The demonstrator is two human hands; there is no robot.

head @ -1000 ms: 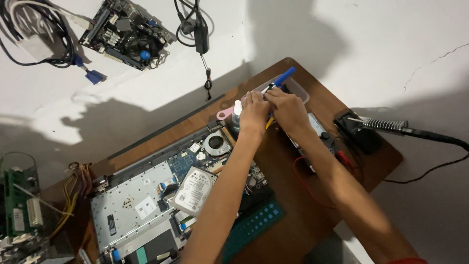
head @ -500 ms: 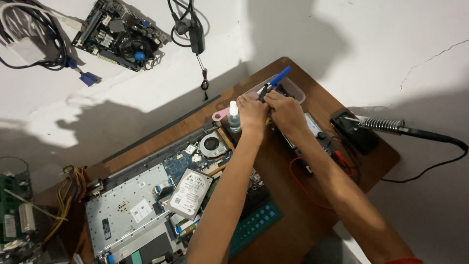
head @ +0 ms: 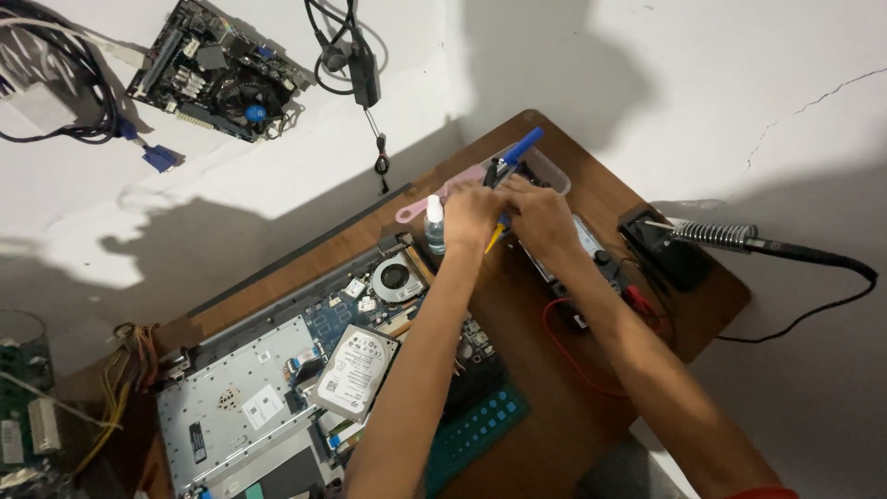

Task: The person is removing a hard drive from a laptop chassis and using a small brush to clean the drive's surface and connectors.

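My left hand (head: 471, 214) and my right hand (head: 543, 220) meet at the far end of the wooden table (head: 591, 388). The left hand is a closed fist, and a yellow-tipped tool (head: 494, 238) pokes out below it. A blue-handled screwdriver (head: 519, 150) rises from the right hand's fingertips, over a clear plastic box (head: 552, 172). Just left of the left hand are a small white-capped bottle (head: 434, 225) and a pink tool (head: 427, 201). Both forearms cross an opened laptop (head: 249, 388) with its fan (head: 397, 277) and hard drive (head: 356, 370) exposed.
A soldering iron (head: 739, 242) rests in its black stand at the right edge, with a multimeter (head: 577, 254) and red lead beside it. A teal mat (head: 476, 434) lies near me. A circuit board (head: 217, 69), cables and a hanging adapter (head: 362, 65) are on the white surface beyond.
Both hands stay together at the clear box with the same tools. Only my view has shifted slightly.
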